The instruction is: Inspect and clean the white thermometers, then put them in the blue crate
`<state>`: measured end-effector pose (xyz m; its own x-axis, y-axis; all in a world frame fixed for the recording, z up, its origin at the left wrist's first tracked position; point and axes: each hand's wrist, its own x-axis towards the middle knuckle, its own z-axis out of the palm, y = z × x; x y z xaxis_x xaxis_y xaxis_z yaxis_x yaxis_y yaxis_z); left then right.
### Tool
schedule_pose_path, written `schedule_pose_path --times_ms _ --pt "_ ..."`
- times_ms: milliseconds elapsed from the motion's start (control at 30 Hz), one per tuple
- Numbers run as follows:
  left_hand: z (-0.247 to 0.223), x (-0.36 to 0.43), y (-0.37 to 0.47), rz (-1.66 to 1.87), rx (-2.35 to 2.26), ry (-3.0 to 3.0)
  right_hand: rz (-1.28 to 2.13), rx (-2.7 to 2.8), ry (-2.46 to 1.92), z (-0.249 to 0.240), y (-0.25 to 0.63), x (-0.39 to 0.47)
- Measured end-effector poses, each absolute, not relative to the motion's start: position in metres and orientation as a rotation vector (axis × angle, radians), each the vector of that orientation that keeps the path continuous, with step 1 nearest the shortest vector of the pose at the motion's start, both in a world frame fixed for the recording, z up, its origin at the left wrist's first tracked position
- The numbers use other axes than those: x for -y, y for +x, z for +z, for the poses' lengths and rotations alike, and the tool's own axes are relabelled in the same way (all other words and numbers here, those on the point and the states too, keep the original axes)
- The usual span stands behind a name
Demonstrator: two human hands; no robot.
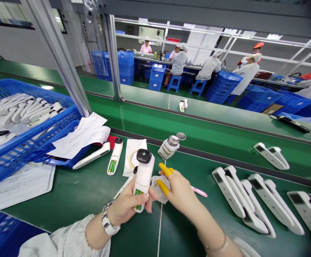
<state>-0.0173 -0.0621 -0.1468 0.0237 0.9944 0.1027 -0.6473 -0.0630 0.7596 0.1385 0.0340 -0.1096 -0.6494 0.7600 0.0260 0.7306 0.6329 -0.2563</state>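
Observation:
My left hand point(127, 203) is wrapped round a white handheld thermometer point(144, 175), held upright with its black tip up and green batteries showing in its open compartment. To the right, my right hand point(175, 185), with yellow covers on two fingers, is over a crumpled whitish cloth point(159, 189); the fingers are apart, and whether they touch the cloth is unclear. Beyond it stands a small bottle point(168, 147) with its lid flipped open. A roll of tape point(133, 159) on white paper lies partly behind the held thermometer. Another thermometer with green batteries point(115, 157) lies left of the paper.
Blue baskets point(32, 139) with many thermometers and loose papers point(77, 137) occupy the left. Several thermometers point(241, 200) lie on the right of the green table point(77, 200). A pink-handled tool point(199, 191) is beside my right hand. A metal post point(61, 57) rises at the left. People sit beyond.

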Motion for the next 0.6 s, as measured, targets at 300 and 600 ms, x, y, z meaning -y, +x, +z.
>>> schedule_pose_path --times_ms 300,600 --pt "-0.133 0.054 -0.051 1.914 -1.021 0.685 0.433 2.632 -1.173 -0.135 0.067 -0.032" --pt "-0.13 0.054 -0.043 1.821 -1.157 0.624 0.755 2.309 -0.831 -0.11 0.093 -0.039"
